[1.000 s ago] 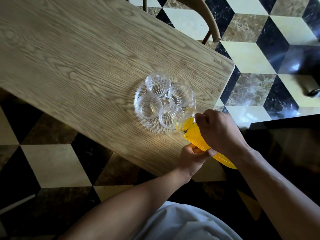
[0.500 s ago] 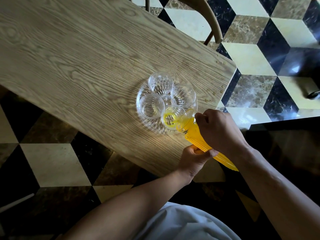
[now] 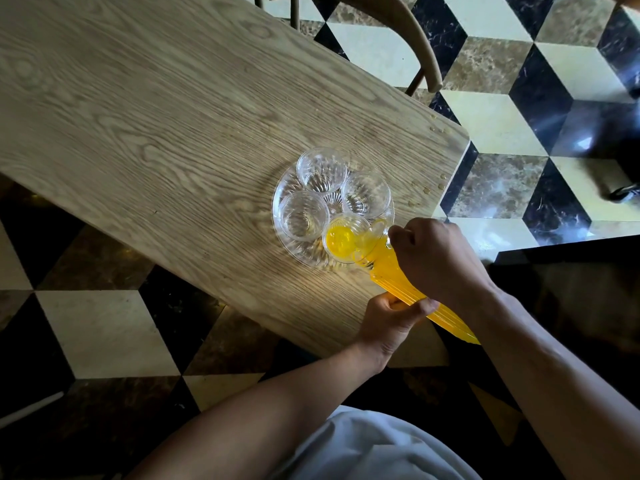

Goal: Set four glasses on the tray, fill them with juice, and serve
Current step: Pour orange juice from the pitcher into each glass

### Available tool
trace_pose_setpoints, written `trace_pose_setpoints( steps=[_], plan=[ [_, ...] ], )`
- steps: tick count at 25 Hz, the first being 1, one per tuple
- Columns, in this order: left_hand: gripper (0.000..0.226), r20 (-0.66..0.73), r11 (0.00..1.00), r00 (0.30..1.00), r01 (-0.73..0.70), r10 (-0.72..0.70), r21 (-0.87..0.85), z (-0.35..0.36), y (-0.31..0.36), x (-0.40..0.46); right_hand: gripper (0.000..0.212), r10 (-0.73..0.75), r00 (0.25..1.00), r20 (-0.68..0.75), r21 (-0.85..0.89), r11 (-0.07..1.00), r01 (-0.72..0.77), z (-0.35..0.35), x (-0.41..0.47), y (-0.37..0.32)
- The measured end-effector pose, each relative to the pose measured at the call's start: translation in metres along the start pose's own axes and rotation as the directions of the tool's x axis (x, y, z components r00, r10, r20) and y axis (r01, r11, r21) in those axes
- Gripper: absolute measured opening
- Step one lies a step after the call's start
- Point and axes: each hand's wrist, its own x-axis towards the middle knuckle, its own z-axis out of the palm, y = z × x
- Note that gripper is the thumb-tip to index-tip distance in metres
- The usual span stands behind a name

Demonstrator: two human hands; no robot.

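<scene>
1. Four clear glasses stand close together on a round glass tray near the corner of a wooden counter.
2. Tilted toward the tray, a jug of orange juice runs its long axis from lower right to upper left, its mouth over the nearest glass.
3. Yellow juice pools in that glass; the other three hold no juice.
4. Curled under the jug's middle from the near side, the left hand grips it.
5. Wrapped in a fist near the jug's neck, the right hand holds the upper end and hides part of the body.
6. Drops of liquid dot the counter by its right edge.
7. Beyond the far edge, a wooden chair stands on a cube-patterned floor.
</scene>
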Motion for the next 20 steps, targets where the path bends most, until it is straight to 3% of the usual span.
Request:
trace_pose_setpoints(
  steps=[20],
  plan=[
    [0.086,0.045,0.999,0.998,0.033,-0.032,-0.023,0.0049,0.0088,-0.0030,0.049,-0.008,0.999,0.041,-0.039,0.999,0.010,-0.0058,0.0054,0.0013]
  ],
)
